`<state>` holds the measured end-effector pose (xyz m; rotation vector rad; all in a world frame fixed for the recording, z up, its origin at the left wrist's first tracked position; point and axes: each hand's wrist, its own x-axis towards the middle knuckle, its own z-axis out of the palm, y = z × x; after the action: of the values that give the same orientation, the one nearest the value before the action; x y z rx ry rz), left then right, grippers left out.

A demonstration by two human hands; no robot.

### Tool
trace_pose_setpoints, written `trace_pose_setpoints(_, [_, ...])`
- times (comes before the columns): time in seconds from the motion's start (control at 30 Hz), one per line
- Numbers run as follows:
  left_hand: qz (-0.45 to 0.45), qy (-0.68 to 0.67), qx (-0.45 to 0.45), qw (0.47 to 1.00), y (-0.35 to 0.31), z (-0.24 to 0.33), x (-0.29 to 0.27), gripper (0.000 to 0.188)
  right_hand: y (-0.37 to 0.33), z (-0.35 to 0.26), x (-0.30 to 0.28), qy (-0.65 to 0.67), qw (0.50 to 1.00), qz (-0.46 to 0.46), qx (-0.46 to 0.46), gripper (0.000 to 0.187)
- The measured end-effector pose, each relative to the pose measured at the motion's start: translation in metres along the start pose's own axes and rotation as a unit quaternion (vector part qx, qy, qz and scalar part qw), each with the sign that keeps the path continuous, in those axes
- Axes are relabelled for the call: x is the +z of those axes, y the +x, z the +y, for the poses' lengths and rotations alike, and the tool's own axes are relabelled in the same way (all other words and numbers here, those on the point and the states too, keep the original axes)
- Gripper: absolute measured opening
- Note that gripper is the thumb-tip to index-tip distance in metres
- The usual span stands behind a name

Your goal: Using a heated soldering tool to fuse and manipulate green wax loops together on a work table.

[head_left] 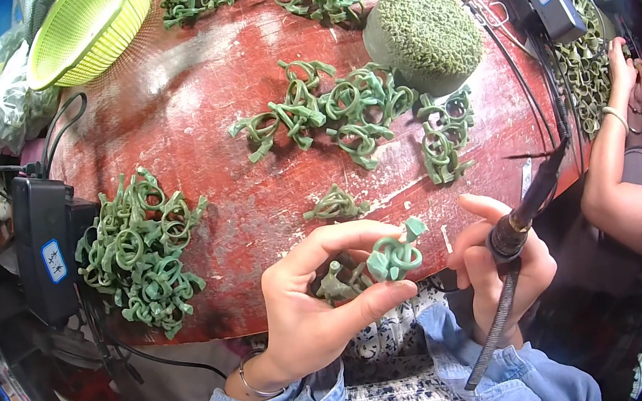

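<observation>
My left hand (298, 299) is closed on a green wax ring (396, 258), pinched between thumb and fingertips above the table's near edge. More darker green wax pieces (342, 283) are tucked in the same palm. My right hand (499, 282), just to the right, grips a black pen-like tool (507, 237) with a brass-coloured collar and a ribbed grey tail pointing down. Its dark upper end is blurred, and the tool is apart from the ring. A small green ring cluster (335, 203) lies just beyond my left hand.
Heaps of green wax rings (138, 253) lie left and centre on the red table (230, 206). A round green-topped block (429, 35), a yellow-green basket (92, 31) and black boxes (46, 250) with cables stand around. At right, another person's arm (612, 124) reaches over more rings.
</observation>
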<state>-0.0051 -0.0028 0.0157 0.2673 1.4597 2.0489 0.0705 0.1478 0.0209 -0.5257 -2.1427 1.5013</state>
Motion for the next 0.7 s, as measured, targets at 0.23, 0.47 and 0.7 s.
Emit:
trace_pose_setpoints(0.23, [0.04,-0.024,-0.037,0.998,0.004,0.0,0.006,0.039,-0.007,0.015,-0.017,-0.032,0.998,-0.048,0.001,0.044])
trace_pose_setpoints(0.47, [0.036,-0.005,-0.036,0.999,0.004,-0.002,0.006,0.042,-0.012,0.021,-0.022,-0.042,0.998,-0.047,-0.015,0.043])
trace_pose_setpoints(0.7, [0.06,0.027,0.007,0.998,0.006,-0.004,0.009,0.041,-0.012,0.021,-0.024,-0.059,0.996,-0.058,-0.014,0.043])
